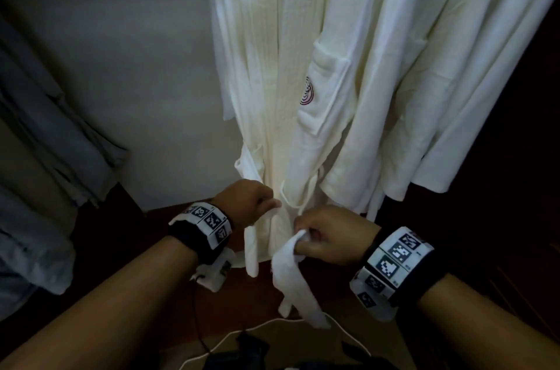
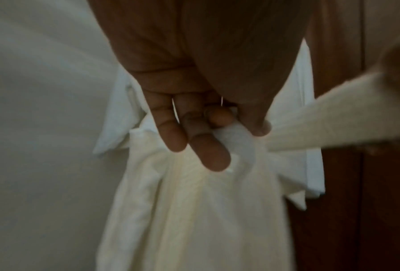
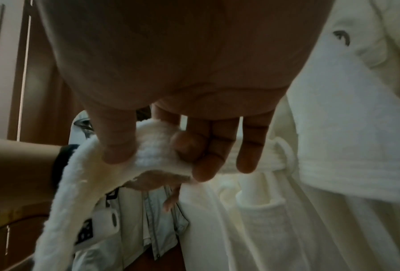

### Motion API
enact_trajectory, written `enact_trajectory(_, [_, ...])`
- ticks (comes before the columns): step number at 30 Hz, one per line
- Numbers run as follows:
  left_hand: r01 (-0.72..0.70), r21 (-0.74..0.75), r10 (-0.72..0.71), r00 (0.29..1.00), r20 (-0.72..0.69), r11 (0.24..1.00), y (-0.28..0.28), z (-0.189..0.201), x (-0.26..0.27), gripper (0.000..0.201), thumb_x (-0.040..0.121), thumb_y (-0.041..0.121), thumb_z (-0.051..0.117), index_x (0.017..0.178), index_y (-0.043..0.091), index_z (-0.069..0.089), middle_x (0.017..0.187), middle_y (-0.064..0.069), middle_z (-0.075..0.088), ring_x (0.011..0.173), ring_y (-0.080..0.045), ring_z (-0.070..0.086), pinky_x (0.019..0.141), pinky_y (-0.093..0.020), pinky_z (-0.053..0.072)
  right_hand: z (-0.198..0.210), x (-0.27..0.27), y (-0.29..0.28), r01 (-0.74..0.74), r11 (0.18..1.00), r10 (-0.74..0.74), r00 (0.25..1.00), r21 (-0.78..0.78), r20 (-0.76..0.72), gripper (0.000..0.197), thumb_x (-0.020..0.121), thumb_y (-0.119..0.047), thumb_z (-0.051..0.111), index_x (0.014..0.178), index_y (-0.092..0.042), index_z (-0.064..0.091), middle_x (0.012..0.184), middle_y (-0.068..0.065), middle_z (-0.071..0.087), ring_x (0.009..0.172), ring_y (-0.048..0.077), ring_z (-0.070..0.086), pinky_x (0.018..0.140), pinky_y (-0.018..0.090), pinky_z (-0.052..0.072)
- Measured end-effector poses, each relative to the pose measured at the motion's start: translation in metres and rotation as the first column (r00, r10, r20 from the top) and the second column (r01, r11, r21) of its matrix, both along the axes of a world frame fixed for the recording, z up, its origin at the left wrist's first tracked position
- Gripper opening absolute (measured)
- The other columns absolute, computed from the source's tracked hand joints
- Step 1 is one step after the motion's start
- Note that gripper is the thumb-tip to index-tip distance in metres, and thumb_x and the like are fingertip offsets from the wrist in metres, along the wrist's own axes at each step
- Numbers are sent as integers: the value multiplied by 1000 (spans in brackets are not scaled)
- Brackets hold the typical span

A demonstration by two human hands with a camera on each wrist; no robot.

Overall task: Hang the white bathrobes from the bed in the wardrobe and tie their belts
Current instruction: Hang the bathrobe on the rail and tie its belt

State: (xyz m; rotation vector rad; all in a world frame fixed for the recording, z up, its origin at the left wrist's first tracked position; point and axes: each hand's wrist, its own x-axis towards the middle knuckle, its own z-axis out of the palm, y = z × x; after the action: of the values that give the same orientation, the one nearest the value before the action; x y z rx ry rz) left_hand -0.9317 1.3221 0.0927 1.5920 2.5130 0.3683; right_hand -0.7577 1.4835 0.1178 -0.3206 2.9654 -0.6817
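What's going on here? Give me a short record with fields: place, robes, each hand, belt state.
Place: wardrobe, white back wall
Robes: two white bathrobes hanging, front bathrobe, second bathrobe to its right
Left hand: pinches one belt end at the waist
Right hand: grips other belt end
Belt state: not yet knotted

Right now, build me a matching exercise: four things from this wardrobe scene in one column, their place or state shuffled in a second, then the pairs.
Things
1. left hand
2. right hand
3. red circular logo
4. grey-blue garment

Place or state
A. on the chest pocket of the hanging bathrobe
B. hanging at the far left, apart from the robes
C. pinching a belt end that droops downward
D. pinching the belt at the robe's waist

Pairs: 1-D, 2-C, 3-A, 4-B
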Motion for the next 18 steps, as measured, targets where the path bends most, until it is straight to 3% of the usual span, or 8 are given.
enact_trajectory(2, [-16, 115, -8, 978, 210, 993, -2, -2, 0, 40, 97, 39, 55, 68, 12, 61, 67, 0, 65, 56, -11, 65, 59, -26, 50, -3, -10, -11, 33, 999, -33, 999, 13, 38, 30, 87, -52, 55, 82, -22, 61, 79, -7, 58, 71, 7, 53, 68, 32, 47])
enact_trajectory(4, [-69, 166, -2, 920, 393, 984, -8, -10, -1, 33, 96, 35, 58, 76, 11, 68, 76, 0, 69, 62, -8, 68, 65, -26, 55, -7, -22, -20, 68, 997, -71, 996, 42, 63, 33, 86, -59, 53, 81, -26, 57, 79, -11, 55, 74, 7, 52, 72, 33, 47])
enact_trajectory(7, [-47, 163, -28, 904, 426, 986, -22, -25, -9, 24, 97, 31, 58, 78, 21, 68, 78, 7, 66, 70, -3, 63, 72, -27, 52, -14, -39, -27, 144, 985, -152, 985, 96, 78, 46, 78, -76, 43, 89, -34, 61, 82, -17, 47, 82, 7, 51, 76, 30, 42])
enact_trajectory(9, [-60, 194, -51, 852, 521, 979, -30, -30, -11, 20, 97, 24, 57, 81, 20, 68, 77, 10, 64, 69, -2, 62, 68, -23, 51, -17, -50, -33, 187, 978, -194, 978, 93, 79, 51, 80, -74, 46, 98, -31, 65, 89, -15, 51, 87, 8, 52, 77, 29, 40])
enact_trajectory(11, [-78, 229, -75, 801, 593, 970, -36, -30, -11, 23, 99, 18, 54, 81, 23, 67, 74, 12, 64, 68, 1, 60, 66, -16, 46, -18, -59, -41, 232, 967, -240, 968, 107, 70, 44, 84, -68, 51, 101, -30, 65, 96, -10, 58, 88, 9, 53, 77, 30, 41])
enact_trajectory(13, [-66, 244, -108, 763, 637, 968, -40, -30, -12, 26, 102, 21, 48, 84, 25, 66, 79, 14, 64, 74, -1, 59, 72, -21, 47, -25, -67, -46, 302, 943, -309, 951, 140, 30, 45, 83, -67, 53, 105, -29, 65, 104, -5, 62, 96, 13, 57, 80, 31, 43])
enact_trajectory(16, [-137, 200, -70, 635, 769, 970, -48, -29, -19, 20, 100, 27, 48, 96, 19, 66, 98, 4, 66, 91, -10, 60, 90, -33, 46, -36, -78, -51, 444, 885, -447, 895, 137, -13, 58, 74, -78, 51, 103, -29, 60, 98, -6, 57, 93, 14, 57, 76, 29, 42])
enact_trajectory(18, [-114, 203, -108, 552, 827, 973, -55, -33, -27, 16, 94, 24, 57, 99, 12, 66, 93, 5, 69, 87, -9, 63, 86, -31, 49, -39, -83, -56, 520, 853, -520, 854, 36, -11, 57, 69, -79, 56, 98, -30, 52, 91, -11, 51, 85, 11, 55, 72, 27, 44])
